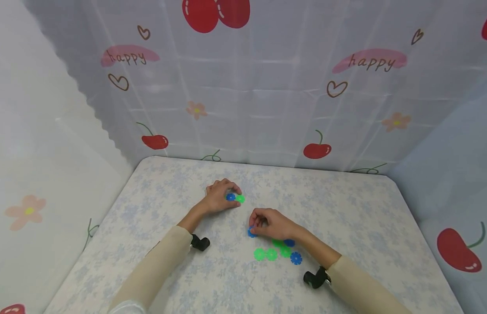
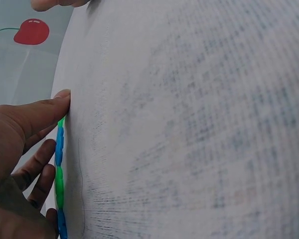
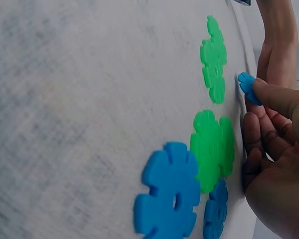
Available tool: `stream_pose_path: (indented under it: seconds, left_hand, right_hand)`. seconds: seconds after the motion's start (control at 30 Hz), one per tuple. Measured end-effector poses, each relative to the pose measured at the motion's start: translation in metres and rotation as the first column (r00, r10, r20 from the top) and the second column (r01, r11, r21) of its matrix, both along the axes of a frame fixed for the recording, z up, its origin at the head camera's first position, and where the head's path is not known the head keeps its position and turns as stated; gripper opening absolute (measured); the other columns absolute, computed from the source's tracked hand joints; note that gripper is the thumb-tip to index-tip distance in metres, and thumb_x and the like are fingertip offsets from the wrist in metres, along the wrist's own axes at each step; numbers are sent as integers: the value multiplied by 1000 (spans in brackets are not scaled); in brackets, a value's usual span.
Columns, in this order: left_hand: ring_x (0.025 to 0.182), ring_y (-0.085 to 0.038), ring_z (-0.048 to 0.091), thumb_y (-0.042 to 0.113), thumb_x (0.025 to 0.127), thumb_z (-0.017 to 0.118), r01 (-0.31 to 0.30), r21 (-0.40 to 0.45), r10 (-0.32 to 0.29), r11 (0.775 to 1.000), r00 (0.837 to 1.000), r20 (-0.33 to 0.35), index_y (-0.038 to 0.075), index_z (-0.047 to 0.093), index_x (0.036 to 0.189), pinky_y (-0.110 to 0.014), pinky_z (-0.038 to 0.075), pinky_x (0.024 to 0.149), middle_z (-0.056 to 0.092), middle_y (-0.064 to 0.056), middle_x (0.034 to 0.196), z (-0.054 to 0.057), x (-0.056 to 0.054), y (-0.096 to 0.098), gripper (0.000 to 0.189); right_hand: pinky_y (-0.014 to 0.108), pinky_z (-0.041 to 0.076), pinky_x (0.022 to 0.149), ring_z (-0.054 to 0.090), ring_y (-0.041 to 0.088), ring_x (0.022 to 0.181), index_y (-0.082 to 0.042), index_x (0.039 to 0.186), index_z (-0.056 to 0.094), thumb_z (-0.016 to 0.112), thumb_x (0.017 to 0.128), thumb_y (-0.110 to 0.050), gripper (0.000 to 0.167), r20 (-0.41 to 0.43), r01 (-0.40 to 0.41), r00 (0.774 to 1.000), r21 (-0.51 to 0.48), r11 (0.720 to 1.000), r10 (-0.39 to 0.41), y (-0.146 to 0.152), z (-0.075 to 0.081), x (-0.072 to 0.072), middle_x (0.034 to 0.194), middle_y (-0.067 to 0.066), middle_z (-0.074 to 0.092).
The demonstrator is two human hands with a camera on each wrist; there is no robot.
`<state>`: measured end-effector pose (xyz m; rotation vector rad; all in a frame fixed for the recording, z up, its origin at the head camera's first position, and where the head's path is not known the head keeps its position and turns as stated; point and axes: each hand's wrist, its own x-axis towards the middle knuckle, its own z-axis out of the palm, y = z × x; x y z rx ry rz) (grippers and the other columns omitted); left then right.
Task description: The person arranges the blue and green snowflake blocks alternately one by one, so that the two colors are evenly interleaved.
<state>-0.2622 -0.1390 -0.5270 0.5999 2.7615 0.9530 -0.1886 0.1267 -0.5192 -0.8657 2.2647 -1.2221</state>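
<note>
Thumb and index finger of my left hand (image 1: 219, 196) hold the two sides of a green snowflake building disc (image 1: 240, 199). It is at the end of a row with a blue disc (image 1: 230, 197); the left wrist view shows the row as alternating green (image 2: 60, 186) and blue, flat on the tabletop, partly behind the hand. My right hand (image 1: 272, 223) pinches a single blue snowflake disc (image 3: 247, 85) between thumb and fingertips, nearer to me and to the right of the row. Below that hand lie loose green discs (image 1: 271, 254) and a blue disc (image 1: 296, 258).
A floral-patterned cloth covers the table (image 1: 168, 279). Another blue disc (image 1: 289, 242) lies partly under the right wrist. A printed curtain (image 1: 243, 109) hangs behind the far edge. Black wrist cameras (image 1: 200, 242) sit at both cuffs.
</note>
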Motion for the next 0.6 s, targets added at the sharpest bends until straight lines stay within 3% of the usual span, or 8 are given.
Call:
stream_pose_path:
  seconds: [0.3,0.6]
  left_hand:
    - [131,-36,49,34,93,85,-4,18,4,1000,1000,-5,24,74,118,-67,24,114,63,-6,135,0,1,0,29]
    - [133,-37,48,34,95,84,-2,7,2,1000,1000,5,24,73,120,-68,22,116,62,-6,138,3,3,0,30]
  right_hand:
    - [25,51,80,64,12,87,-13,107,70,76,102,-19,9,-42,124,991,-13,992,-124,1,-4,-13,96,2,71]
    - [25,50,80,63,14,89,-11,108,70,75,102,-18,11,-39,138,990,7,990,-138,-2,-2,-22,97,4,70]
